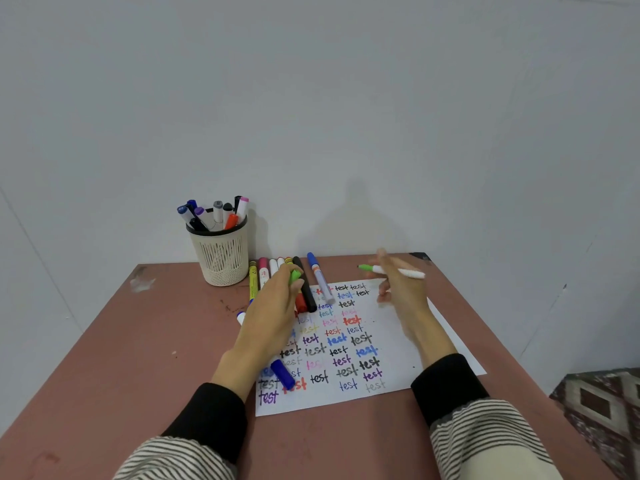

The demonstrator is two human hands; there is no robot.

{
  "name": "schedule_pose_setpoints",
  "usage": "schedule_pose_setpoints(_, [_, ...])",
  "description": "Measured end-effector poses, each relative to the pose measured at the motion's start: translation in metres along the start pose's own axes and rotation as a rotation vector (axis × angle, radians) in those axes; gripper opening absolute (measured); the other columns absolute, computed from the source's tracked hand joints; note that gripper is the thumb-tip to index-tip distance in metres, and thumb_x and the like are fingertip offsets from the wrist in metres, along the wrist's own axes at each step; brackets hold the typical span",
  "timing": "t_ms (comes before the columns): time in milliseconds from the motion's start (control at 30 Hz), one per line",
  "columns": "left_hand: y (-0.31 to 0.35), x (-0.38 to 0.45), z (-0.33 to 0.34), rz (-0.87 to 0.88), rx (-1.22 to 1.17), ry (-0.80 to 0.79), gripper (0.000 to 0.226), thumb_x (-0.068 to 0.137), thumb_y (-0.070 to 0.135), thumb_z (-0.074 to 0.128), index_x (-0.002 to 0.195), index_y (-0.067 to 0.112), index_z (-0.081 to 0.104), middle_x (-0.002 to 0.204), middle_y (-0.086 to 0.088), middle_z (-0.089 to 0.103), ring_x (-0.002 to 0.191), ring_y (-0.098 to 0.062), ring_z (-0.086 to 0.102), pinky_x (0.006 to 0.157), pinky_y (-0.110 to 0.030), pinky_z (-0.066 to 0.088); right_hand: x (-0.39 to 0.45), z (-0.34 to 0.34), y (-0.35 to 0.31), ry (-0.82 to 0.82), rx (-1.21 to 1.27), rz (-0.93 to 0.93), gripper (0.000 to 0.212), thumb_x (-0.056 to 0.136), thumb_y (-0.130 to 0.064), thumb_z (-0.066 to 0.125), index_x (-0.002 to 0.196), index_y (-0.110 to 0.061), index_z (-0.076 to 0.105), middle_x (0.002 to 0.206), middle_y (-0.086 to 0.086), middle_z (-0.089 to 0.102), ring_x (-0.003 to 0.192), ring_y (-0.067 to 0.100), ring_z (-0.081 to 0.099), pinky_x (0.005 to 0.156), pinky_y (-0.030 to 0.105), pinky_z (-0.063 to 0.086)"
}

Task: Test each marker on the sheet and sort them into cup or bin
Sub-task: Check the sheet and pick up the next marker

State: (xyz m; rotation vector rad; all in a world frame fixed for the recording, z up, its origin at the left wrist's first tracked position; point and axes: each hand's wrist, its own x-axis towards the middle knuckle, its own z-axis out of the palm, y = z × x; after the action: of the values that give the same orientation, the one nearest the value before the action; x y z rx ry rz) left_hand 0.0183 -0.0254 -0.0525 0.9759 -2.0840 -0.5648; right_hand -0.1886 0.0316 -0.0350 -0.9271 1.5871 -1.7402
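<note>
Green-tipped marker (393, 271), white barrel: held in the right hand (398, 285), raised above the far right part of the sheet (398, 344). Long axis runs nearly level, left to right; bare green tip points left, toward the row of markers. Fingers curl round the barrel, somewhat blurred.

Green cap (295, 274): pinched in the fingertips of the left hand (273, 306), over the row of markers.

Sheet: white paper, lying flat on the table (138, 358), covered in columns of the word "test" in black, blue, red, purple, pink and yellow.

Row of markers (277, 275): lying side by side at the far left corner of the sheet, long axes pointing away from the person; yellow, pink, white, orange-striped and black barrels, partly hidden under the left hand. Blue-capped marker (319, 277) just to their right, tilted, cap end away.

Blue marker (282, 374): lying on the near left part of the sheet, beside the left wrist, slanted.

Cup (221, 254): cream mesh, upright on the far left of the table beside the row, holding about nine markers, caps up.

Table: reddish-brown, scuffed, set against a pale wall (346, 98).

Sleeves: black cuffs under striped fabric.
</note>
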Motion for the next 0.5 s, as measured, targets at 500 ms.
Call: schedule_pose_setpoints(500, [-0.001, -0.001, 0.000, 0.035, 0.153, -0.011, 0.026, 0.104, 0.040, 0.030, 0.123, 0.031, 0.045, 0.064, 0.013, 0.041, 0.057, -0.003, 0.042, 0.052, -0.024, 0.027, 0.004, 0.001, 0.020, 0.052, -0.334, -0.109, 0.040, 0.090, -0.022, 0.066, 0.059, -0.012, 0.043, 0.053, 0.004, 0.048, 0.043, 0.005, 0.039, 0.046, 0.019, 0.033])
